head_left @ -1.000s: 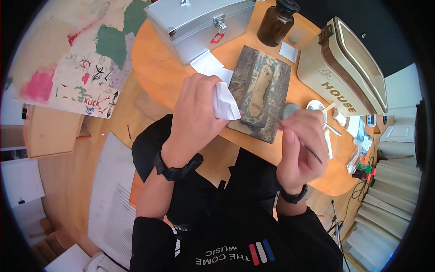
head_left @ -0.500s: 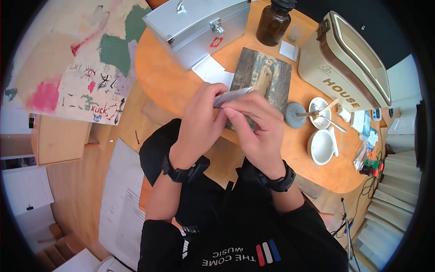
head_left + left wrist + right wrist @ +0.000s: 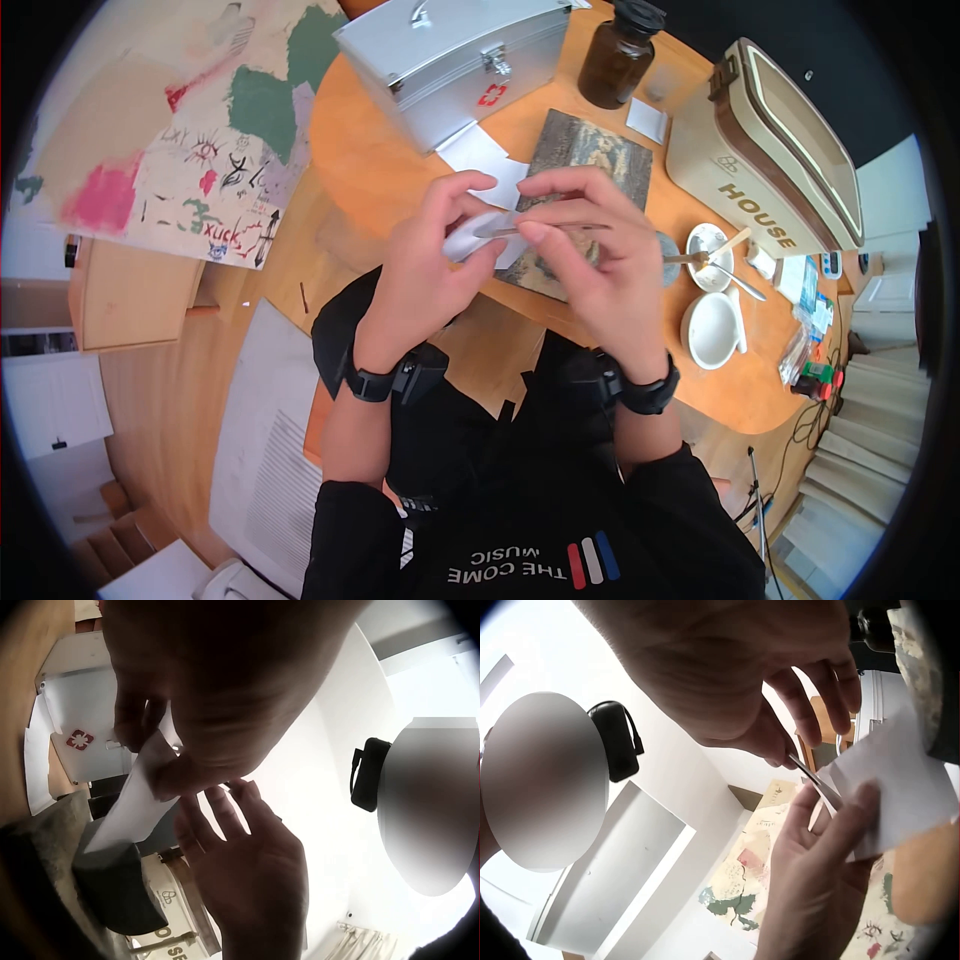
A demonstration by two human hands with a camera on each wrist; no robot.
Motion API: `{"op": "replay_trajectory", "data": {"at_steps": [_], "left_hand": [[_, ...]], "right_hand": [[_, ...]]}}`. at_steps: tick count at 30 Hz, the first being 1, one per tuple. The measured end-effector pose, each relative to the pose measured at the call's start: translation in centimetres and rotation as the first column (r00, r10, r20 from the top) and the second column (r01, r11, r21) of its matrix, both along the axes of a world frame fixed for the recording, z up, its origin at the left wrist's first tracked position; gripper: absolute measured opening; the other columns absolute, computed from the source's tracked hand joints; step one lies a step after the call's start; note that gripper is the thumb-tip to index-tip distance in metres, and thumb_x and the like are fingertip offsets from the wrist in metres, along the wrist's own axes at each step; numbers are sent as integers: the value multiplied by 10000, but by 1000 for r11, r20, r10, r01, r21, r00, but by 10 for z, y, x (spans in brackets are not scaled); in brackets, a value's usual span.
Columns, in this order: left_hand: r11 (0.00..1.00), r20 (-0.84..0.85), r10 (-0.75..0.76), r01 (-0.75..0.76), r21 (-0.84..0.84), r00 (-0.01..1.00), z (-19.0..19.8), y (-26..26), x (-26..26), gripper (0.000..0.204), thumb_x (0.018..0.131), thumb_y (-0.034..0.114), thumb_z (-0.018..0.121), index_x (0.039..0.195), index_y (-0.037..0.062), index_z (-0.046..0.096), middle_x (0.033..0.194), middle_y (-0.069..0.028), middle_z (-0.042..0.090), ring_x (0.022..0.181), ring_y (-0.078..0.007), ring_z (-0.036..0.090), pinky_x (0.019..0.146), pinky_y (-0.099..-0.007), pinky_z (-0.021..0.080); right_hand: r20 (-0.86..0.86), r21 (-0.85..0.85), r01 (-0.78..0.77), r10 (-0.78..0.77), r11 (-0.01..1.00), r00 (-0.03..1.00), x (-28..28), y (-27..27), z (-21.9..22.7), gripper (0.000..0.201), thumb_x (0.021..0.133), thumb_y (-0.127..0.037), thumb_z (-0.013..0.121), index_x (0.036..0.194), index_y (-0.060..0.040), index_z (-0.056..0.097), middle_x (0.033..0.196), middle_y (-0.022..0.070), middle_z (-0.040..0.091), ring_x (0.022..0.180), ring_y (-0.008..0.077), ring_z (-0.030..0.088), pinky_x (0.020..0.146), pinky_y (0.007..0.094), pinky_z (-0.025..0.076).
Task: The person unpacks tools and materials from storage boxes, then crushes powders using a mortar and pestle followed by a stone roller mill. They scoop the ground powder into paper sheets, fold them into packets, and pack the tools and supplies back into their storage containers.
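Observation:
My left hand (image 3: 415, 265) holds a folded white paper (image 3: 911, 791) between thumb and fingers, above the near end of a dark stone slab (image 3: 552, 150). Thumb and fingers of my right hand (image 3: 612, 265) pinch a thin metal spatula-like tool (image 3: 821, 789), with the other fingers raised apart. Its flattened end lies at the paper's fold, beside the left thumb, in the right wrist view. The two hands face each other closely. Part of the slab, with its pale raised middle, is hidden behind the right hand.
Right of the slab stand a round grey stone with a wooden handle (image 3: 685, 259), a white dish (image 3: 697, 240) and a white bowl (image 3: 712, 340). Behind are a silver case (image 3: 450, 80), a brown jar (image 3: 615, 65) and a cream box (image 3: 750, 160). White papers (image 3: 478, 155) lie near the case.
The right hand came in from the right with the tool to the paper, then drew slightly back right, fingers spreading. The left hand kept the paper and turned it a little.

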State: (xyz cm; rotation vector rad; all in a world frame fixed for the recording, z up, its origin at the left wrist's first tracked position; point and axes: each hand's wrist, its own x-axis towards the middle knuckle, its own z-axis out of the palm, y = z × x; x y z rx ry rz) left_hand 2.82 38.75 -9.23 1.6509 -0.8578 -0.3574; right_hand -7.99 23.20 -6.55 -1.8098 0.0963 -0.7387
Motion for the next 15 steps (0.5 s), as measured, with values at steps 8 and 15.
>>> {"op": "replay_trajectory", "data": {"at_steps": [8, 15], "left_hand": [[983, -39, -146, 150, 107, 988, 7, 5, 6, 612, 850, -58, 658, 1424, 70, 488, 1094, -159, 699, 936, -296, 708, 845, -365, 550], [968, -86, -244, 247, 32, 966, 11, 16, 10, 842, 855, -90, 684, 1595, 81, 322, 1180, -57, 533, 1031, -144, 645, 922, -322, 520]], "right_hand": [[-117, -274, -275, 252, 922, 961, 16, -30, 21, 82, 885, -17, 716, 951, -2, 761, 941, 84, 711, 778, 200, 687, 685, 315, 527], [-309, 0, -446, 424, 895, 851, 26, -44, 20, 74, 925, -80, 724, 934, -21, 768, 826, 35, 726, 670, 73, 562, 599, 253, 441]]}}
